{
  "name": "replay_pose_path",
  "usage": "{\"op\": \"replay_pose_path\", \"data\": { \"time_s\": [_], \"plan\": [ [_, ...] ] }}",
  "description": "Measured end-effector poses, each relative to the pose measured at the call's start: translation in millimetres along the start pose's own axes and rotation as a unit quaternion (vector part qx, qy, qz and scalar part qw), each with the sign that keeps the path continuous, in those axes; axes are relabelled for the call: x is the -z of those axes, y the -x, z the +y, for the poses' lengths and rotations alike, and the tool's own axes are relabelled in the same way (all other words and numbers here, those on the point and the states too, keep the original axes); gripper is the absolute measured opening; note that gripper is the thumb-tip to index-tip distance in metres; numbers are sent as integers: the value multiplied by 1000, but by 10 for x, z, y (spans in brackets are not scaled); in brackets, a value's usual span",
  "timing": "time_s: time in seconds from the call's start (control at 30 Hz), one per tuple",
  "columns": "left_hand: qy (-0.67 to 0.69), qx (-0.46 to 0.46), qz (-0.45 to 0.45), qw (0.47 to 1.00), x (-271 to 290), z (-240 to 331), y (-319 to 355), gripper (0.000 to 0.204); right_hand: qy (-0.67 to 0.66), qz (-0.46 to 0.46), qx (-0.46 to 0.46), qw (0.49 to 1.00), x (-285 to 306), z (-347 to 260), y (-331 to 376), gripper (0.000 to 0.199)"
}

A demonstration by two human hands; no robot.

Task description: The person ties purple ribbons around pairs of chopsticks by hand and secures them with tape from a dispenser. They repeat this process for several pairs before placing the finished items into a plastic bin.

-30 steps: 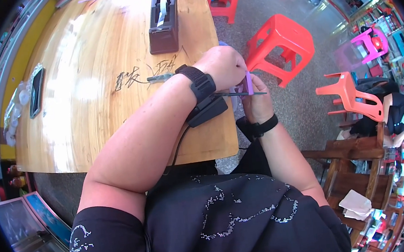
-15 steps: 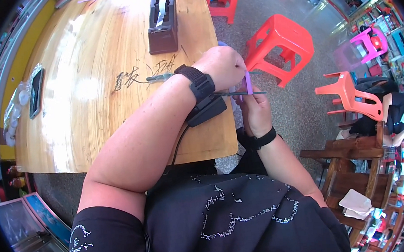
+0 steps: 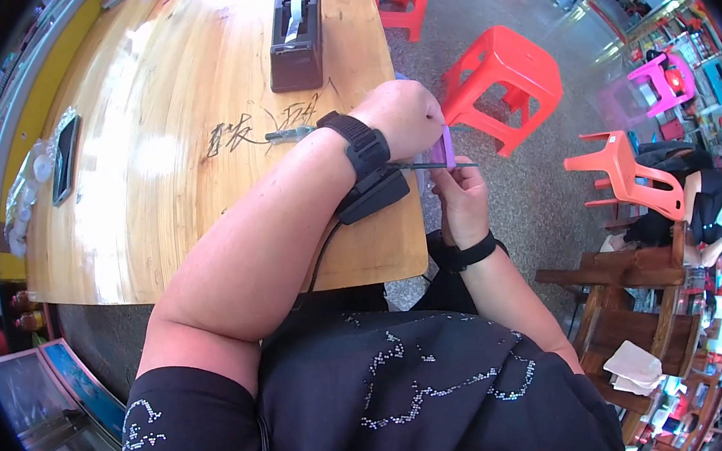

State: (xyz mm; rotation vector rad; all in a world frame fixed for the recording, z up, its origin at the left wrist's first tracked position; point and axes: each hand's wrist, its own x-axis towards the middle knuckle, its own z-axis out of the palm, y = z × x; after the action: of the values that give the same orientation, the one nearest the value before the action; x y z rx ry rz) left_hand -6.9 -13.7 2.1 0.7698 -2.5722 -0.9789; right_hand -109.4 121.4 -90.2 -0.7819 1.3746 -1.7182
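Item 1: left hand (image 3: 407,117). It reached across the body, past the bench (image 3: 198,154) edge, its fingers closed on the upper end of a small purple strip (image 3: 448,146). A black wrist strap (image 3: 362,143) with a sensor block (image 3: 373,194) and trailing cable sat on the forearm.

Item 2: right hand (image 3: 461,198). It lay just below the left fingers, touching the strip's lower end. Over the last second it had slid down slightly from close under the left hand, so the pair sat a little more apart; the strip looked drawn out between them, work on it apparently ongoing. Whether these fingers pinched or merely steadied could not be told.

Item 3: thin dark rod or wire (image 3: 433,164), crossing level at the strip. Its nature and which hand held it were unclear.

Item 4: black tape dispenser (image 3: 295,32), well beyond the fingers on the bench.

Item 5: small grey tool (image 3: 287,134), behind the left wrist, partly hidden.

Item 6: dark phone-like slab (image 3: 65,157), far to the left of the fingers.

Item 7: red stool (image 3: 502,68), on the floor beyond the fingers.

Fingertips of both hands were largely masked by the knuckles.
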Motion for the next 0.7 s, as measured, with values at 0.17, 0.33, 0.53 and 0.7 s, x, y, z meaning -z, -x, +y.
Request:
{"op": "replay_pose_path", "data": {
  "time_s": [0.17, 0.33, 0.53, 0.7],
  "plan": [
    [4, 3, 9, 1000, -3, -3, 13, 21, 22, 40, 51, 998, -33, -24, 11, 15],
    [-11, 16, 3, 1000, -6, -1, 0, 21, -5, 35, 75, 997, -73, -69, 25, 18],
    [-7, 51, -34, 998, 52, 67, 7, 22, 8, 3, 18, 1000, -20, -10, 29, 10],
    [0, 41, -25, 999, 44, 61, 18, 22, 38, 20, 7, 999, 17, 25, 13, 12]
  ]
}}
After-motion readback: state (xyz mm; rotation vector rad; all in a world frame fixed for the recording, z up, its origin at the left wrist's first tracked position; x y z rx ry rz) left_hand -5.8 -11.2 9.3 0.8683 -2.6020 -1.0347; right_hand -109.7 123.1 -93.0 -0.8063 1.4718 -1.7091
